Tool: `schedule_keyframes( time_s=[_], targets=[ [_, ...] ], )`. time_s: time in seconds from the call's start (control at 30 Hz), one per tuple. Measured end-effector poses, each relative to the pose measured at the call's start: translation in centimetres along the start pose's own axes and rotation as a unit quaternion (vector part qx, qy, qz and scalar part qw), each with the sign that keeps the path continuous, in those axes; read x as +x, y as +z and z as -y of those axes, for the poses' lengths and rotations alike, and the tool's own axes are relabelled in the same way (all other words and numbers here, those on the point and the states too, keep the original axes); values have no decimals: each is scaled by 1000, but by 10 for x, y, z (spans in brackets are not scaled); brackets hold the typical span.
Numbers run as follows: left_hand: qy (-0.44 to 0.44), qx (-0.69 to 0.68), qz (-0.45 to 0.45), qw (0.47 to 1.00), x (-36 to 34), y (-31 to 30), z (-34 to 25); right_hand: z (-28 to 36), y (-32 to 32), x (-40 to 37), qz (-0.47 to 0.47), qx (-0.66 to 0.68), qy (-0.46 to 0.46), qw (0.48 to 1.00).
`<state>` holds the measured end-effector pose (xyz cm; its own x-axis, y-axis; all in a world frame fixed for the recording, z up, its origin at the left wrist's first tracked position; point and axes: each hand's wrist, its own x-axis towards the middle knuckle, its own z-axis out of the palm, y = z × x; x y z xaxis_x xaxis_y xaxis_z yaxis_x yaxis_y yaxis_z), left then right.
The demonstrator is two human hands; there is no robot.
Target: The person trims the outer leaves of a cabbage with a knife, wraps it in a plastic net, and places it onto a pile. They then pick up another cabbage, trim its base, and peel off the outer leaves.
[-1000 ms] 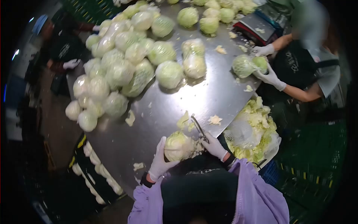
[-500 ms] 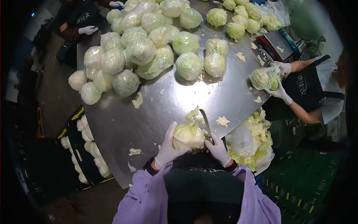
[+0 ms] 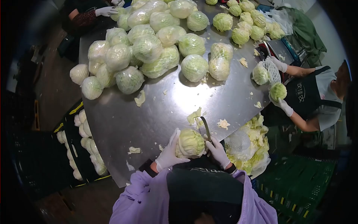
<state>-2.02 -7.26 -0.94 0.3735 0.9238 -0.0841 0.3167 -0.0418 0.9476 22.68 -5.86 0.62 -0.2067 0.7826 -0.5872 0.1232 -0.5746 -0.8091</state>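
Observation:
At the near edge of the metal table, my gloved left hand point(image 3: 168, 154) is wrapped round the left side of a pale green cabbage point(image 3: 191, 143). Against the cabbage's right side is my gloved right hand point(image 3: 219, 153), closed on a curved knife point(image 3: 206, 127). The blade points up and away from me, and the handle is mostly hidden in my fingers. A torn leaf point(image 3: 194, 116) lies on the table just beyond the cabbage, left of the blade.
Many wrapped cabbages point(image 3: 147, 48) are piled at the far left of the table point(image 3: 123, 115); bare ones point(image 3: 257, 18) lie far right. A co-worker point(image 3: 313, 93) at right handles netted cabbages. A bag of leaves point(image 3: 253, 145) and green crates point(image 3: 294, 179) stand below right.
The cabbage has turned in my hands, showing more green leaf. At right, the co-worker's hands have moved apart, with netting stretched between two cabbages. The view has shifted slightly.

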Motion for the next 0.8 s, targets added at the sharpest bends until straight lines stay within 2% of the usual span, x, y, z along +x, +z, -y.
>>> schedule_keyframes(
  time_s=[0.07, 0.13, 0.17, 0.23, 0.3, 0.37, 0.4, 0.43, 0.57, 0.63, 0.67, 0.73, 0.77, 0.8],
  targets=[
    [7, 0, -6, 1000, 0, 1, 1, -3, -3, 2, 9, -3, 5, 1000],
    [48, 37, -25, 998, 3, 5, -1, -4, -6, 4, 65, 50, -5, 997],
    [52, 36, -26, 998, 6, 8, -3, -2, -7, 6, 63, 47, -7, 997],
    [124, 114, -44, 985, 13, 10, -12, 1, -8, 11, 62, 94, 4, 994],
    [143, 112, -56, 982, 20, 5, -25, -8, -14, 20, 63, 104, 3, 993],
    [158, 109, -72, 979, 26, 3, -36, -44, -36, 33, 139, 242, 0, 960],
    [190, 109, -81, 972, 28, 1, -40, -27, -18, 31, 21, 270, 46, 962],
    [221, 110, -88, 965, 31, -1, -43, -29, -21, 34, 20, 268, 41, 962],
    [243, 96, -76, 962, 40, -2, -57, -41, -24, 44, 26, 273, 26, 961],
    [286, 174, -63, 940, 54, -13, -67, -39, -26, 44, 32, 267, 33, 962],
    [286, 175, -64, 940, 58, -21, -76, -37, -27, 43, 35, 264, 39, 963],
    [219, 186, -25, 957, 65, -39, -100, -28, -30, 39, 52, 249, 58, 965],
    [217, 188, -25, 958, 70, -43, -102, -21, -31, 36, 62, 237, 72, 967],
    [187, 118, 43, 974, 75, -47, -103, -11, -33, 31, 76, 224, 88, 968]
  ],
)
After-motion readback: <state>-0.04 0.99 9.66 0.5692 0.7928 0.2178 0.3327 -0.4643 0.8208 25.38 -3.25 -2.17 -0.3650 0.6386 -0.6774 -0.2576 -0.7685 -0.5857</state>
